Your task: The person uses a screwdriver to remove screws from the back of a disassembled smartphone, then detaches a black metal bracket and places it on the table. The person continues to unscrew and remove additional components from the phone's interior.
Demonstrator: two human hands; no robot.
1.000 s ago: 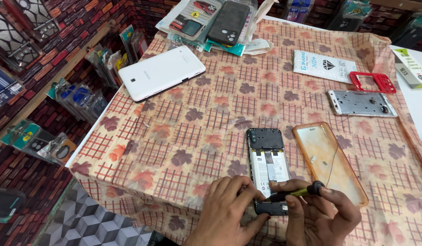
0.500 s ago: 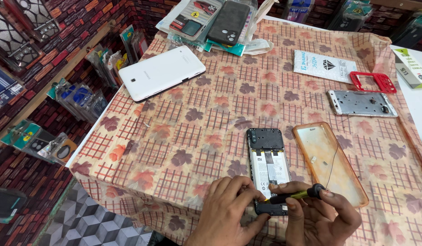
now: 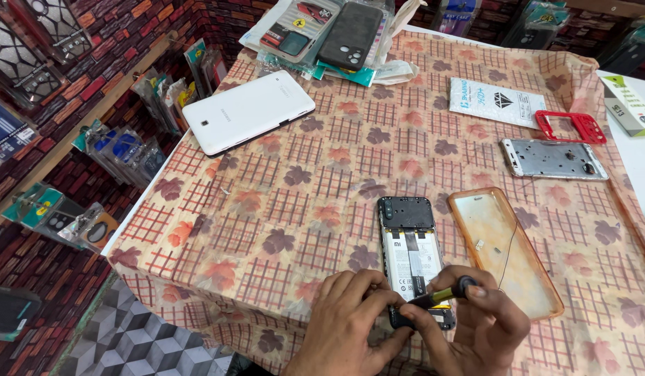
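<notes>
Patterned-cloth surface (image 3: 280,209) carried the opened phone (image 3: 411,251); your left hand (image 3: 350,324) pinned its lower end steady while your right hand (image 3: 486,327) clamped the screwdriver (image 3: 434,299) onto it.

A table draped in a beige cloth printed with red checks and brown maple leaves (image 3: 287,195) fills most of the view, its near-left corner hanging over a floor of grey and white cube-patterned tiles (image 3: 127,341). To the left runs a wall of dark red and black brick-pattern panelling (image 3: 92,42), crossed by a slanting wooden rail (image 3: 72,125) hung with clear plastic packets of phone accessories (image 3: 120,150). The light is even and bright, casting only soft shadows
</notes>
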